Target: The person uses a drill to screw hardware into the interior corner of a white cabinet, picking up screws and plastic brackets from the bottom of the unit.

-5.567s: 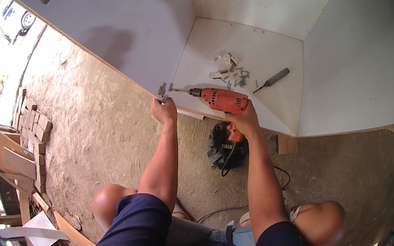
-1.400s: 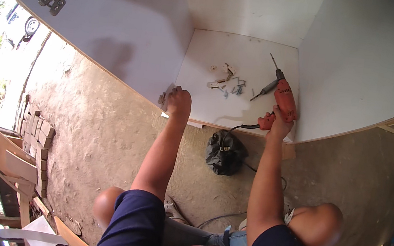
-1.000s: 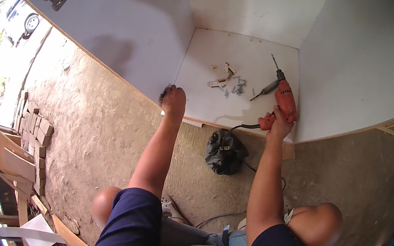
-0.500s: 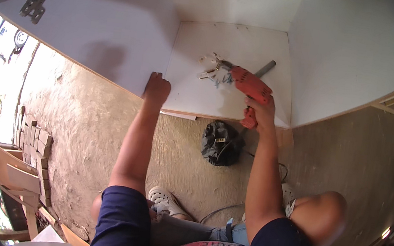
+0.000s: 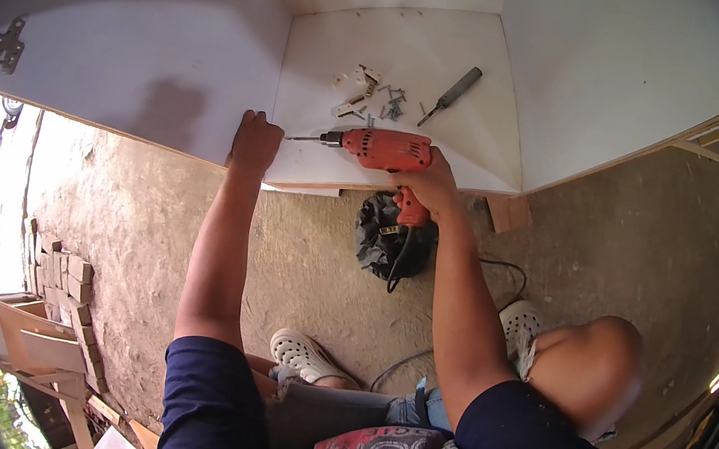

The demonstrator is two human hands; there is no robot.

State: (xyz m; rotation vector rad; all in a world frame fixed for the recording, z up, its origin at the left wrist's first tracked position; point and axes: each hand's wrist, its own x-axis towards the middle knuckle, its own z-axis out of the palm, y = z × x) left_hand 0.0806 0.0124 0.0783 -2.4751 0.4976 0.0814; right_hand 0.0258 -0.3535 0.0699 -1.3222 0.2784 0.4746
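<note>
My right hand point(image 5: 431, 185) is wrapped round the handle of a red corded drill point(image 5: 387, 149). The drill lies level over the white cabinet floor point(image 5: 321, 47), its bit pointing left with the tip close to my left hand point(image 5: 257, 142). That left hand is closed against the white left side panel point(image 5: 203, 99), near its front edge; what its fingers hold, if anything, is hidden. Behind the drill are several loose screws point(image 5: 394, 102), some white and metal hinge parts point(image 5: 354, 106) and a screwdriver with a grey handle point(image 5: 459, 88).
A metal hinge plate point(image 5: 6, 45) sits on the left panel. Below the cabinet's front edge a black bag point(image 5: 387, 237) rests on the concrete floor point(image 5: 298, 280), with the drill cord point(image 5: 400, 262) beside it. Stacked bricks point(image 5: 73, 278) and wood boards point(image 5: 40, 337) stand at the left.
My right hand has swung the drill left and nearer, turning its bit from the hinge parts toward my left hand. My left hand stays at the panel edge. The view has shifted slightly.
</note>
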